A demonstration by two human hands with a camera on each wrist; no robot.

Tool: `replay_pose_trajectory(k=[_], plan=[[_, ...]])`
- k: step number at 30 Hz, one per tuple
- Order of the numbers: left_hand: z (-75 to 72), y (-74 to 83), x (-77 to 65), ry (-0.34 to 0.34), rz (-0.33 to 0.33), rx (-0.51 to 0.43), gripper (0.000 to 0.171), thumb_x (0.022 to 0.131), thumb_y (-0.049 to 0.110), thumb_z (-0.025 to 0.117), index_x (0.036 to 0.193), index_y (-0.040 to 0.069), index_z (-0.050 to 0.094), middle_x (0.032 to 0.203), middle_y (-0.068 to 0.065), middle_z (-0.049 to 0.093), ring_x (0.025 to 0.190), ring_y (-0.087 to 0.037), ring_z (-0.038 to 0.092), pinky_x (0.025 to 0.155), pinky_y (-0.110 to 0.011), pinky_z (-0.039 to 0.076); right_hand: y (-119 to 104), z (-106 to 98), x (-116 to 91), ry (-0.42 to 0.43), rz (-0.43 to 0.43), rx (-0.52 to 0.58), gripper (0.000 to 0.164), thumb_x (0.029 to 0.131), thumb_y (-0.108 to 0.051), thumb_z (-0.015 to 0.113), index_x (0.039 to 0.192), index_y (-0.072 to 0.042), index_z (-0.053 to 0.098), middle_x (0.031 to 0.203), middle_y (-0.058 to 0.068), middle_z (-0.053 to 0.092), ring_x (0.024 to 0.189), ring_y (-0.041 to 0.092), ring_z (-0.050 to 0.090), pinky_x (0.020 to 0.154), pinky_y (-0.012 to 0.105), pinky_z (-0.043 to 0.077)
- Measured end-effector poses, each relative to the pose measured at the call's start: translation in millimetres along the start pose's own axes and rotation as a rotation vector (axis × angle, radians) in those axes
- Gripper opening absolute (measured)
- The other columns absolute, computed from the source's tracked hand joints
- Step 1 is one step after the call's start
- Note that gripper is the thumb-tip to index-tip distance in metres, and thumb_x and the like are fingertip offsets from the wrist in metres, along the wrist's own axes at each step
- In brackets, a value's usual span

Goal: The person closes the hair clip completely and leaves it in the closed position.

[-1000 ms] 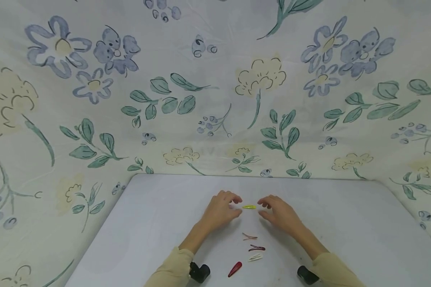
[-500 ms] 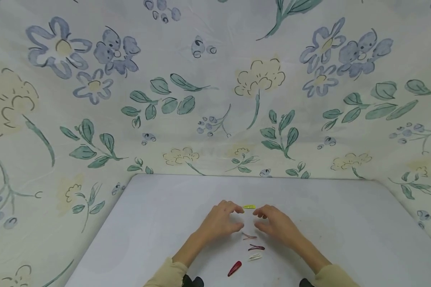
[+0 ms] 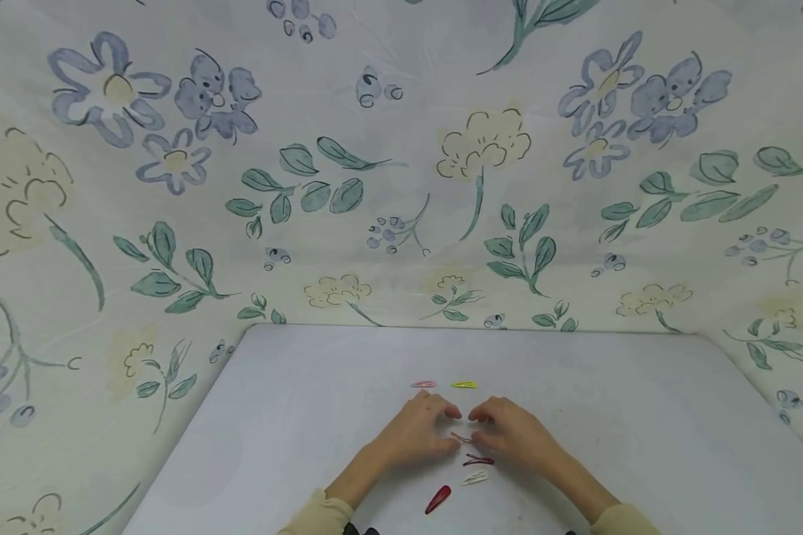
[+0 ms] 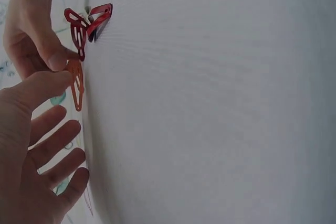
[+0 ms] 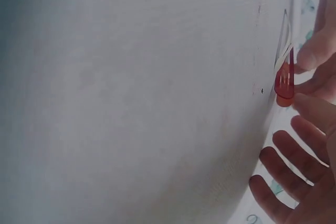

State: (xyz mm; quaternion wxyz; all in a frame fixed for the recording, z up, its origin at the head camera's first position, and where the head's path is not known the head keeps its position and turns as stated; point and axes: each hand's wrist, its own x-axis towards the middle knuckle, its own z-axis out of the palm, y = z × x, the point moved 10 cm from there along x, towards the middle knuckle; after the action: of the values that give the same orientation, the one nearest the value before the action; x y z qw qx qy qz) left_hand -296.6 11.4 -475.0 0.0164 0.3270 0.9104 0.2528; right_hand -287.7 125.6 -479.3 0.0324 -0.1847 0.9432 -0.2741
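Between my two hands an orange-brown snap hair clip (image 3: 460,438) lies on the white table, its two arms sprung apart. My left hand (image 3: 418,431) comes at it from the left with thumb and fingers spread; in the left wrist view the thumb tip is right at the clip (image 4: 77,90). From the other side, my right hand (image 3: 518,435) has its thumb overlapping the clip's right end, its fingers loosely bent and apart. Just nearer to me lies a dark red hair clip (image 3: 478,460), also sprung apart. In the right wrist view red and orange clips overlap beside the fingertips.
A pink hair clip (image 3: 423,384) and a yellow hair clip (image 3: 465,385) lie side by side beyond the hands. Closer to me are a white hair clip (image 3: 475,478) and a bright red hair clip (image 3: 438,499). Flower-patterned cloth (image 3: 401,223) hangs behind the table (image 3: 642,416).
Both hands have drawn back toward me from the pink and yellow clips, which now lie uncovered. They have come closer together, on either side of the orange-brown clip.
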Motion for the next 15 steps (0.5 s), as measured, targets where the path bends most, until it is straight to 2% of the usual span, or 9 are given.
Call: replay_pose_trajectory(k=[6, 11, 15], plan=[[4.5, 2.8, -1.1, -0.011, 0.031, 0.077, 0.030, 0.078, 0.035, 0.077, 0.103, 0.020, 0.071, 0.108, 0.006, 0.065, 0.105, -0.012, 0.050, 0.088, -0.033, 0.044, -2.6, 3.0, 0.6, -0.016, -0.027, -0.067, 0.015, 0.085, -0.021, 0.076, 0.099, -0.016, 0.072, 0.097, -0.007, 0.064, 0.096, 0.014, 0.058, 0.089, 0.043, 0.050], [1.6, 9.0, -3.4, -0.007, 0.046, 0.094, 0.019, 0.078, 0.034, 0.078, 0.092, 0.022, 0.071, 0.104, 0.008, 0.062, 0.106, -0.013, 0.050, 0.088, -0.035, 0.044, -9.3, 0.1, -0.2, 0.012, -0.096, -0.128, 0.005, 0.084, -0.020, 0.075, 0.088, -0.019, 0.072, 0.090, -0.011, 0.062, 0.089, 0.011, 0.055, 0.079, 0.036, 0.050], [0.1, 11.8, -3.6, -0.008, 0.042, 0.111, 0.013, 0.079, 0.032, 0.078, 0.087, 0.024, 0.071, 0.103, 0.008, 0.061, 0.106, -0.013, 0.050, 0.087, -0.036, 0.044, -11.0, -1.2, -1.2, 0.025, -0.111, -0.147, 0.006, 0.083, -0.017, 0.076, 0.082, -0.021, 0.071, 0.086, -0.012, 0.060, 0.085, 0.010, 0.054, 0.074, 0.034, 0.048]])
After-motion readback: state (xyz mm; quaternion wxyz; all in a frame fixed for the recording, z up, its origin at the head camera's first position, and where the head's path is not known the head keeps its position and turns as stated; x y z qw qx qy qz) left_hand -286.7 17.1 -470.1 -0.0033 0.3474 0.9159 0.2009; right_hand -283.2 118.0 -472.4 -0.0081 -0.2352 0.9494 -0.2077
